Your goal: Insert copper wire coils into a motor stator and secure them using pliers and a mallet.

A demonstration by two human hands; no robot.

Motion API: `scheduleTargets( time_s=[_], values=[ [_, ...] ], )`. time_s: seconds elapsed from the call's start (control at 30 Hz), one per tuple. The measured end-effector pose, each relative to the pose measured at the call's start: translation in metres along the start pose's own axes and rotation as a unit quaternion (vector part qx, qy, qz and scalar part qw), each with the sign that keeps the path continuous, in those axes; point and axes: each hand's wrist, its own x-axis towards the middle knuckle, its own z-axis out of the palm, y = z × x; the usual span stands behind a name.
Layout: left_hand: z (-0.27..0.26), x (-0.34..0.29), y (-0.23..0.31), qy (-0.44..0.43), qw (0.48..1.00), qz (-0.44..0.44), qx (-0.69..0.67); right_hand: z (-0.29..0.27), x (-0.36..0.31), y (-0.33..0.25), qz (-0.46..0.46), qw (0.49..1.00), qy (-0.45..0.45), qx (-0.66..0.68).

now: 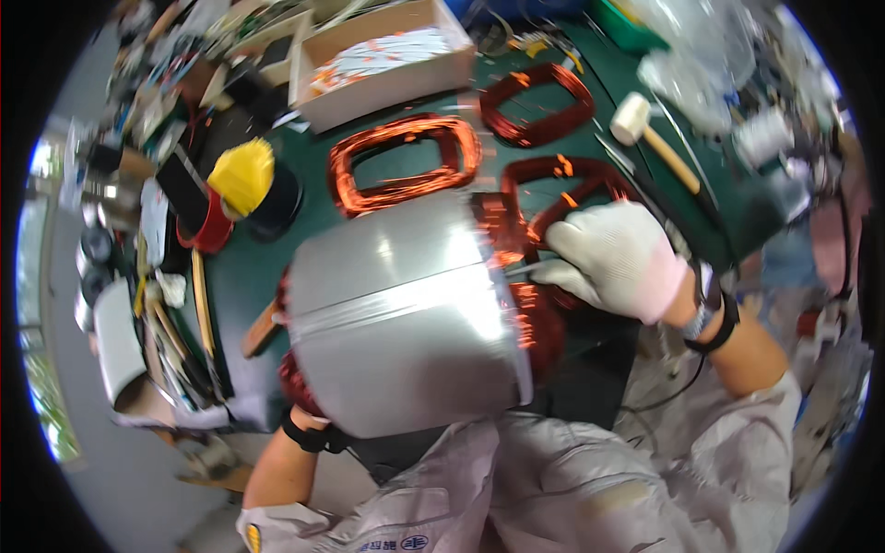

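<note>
A large silver motor stator [396, 323] lies on its side in front of me, with copper windings [505, 230] coming out of its right end. My right hand [618, 258], in a white glove, is closed at that end. Its fingers pinch a thin grey rod [524, 269] that points into the windings. My left hand [311, 420] is at the lower left of the stator, by the dark red coil ends [297, 385]. Only a bit near its wrist shows; the stator hides the fingers. Another copper coil [576, 175] lies just beyond my right hand.
Two loose copper coils [406, 164] [537, 104] rest on the green table behind the stator. A white-headed mallet [659, 138] lies far right. At the back stands a cardboard box [387, 101] of white strips. Left are a red tape roll [210, 226], a yellow cloth [243, 175] and several wooden-handled tools [203, 304].
</note>
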Motion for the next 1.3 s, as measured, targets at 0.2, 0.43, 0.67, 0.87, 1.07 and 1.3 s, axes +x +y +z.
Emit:
scheduleTargets(
  time_s=[0.2, 0.43, 0.67, 0.87, 1.07, 1.3],
  values=[
    [0.051, 0.024, 0.027, -0.038, 0.988, -0.013, 0.149, -0.013, -0.02, 0.007, 0.015, 1.0, -0.025, 0.005],
    [0.072, 0.033, 0.035, -0.058, 0.974, -0.004, 0.217, -0.013, -0.032, 0.026, -0.015, 0.998, -0.009, 0.053],
    [0.069, 0.033, 0.041, -0.073, 0.967, 0.023, 0.244, -0.013, -0.032, 0.031, -0.016, 0.999, 0.011, 0.043],
    [0.072, 0.037, 0.047, -0.103, 0.958, 0.052, 0.263, -0.018, -0.032, 0.038, -0.01, 0.998, -0.018, 0.051],
    [0.076, 0.04, 0.049, -0.135, 0.947, 0.078, 0.282, -0.023, -0.035, 0.047, -0.013, 0.998, -0.026, 0.052],
    [0.08, 0.042, 0.053, -0.169, 0.931, 0.104, 0.308, -0.021, -0.049, 0.053, 0.004, 1.0, 0.004, 0.03]
  ],
)
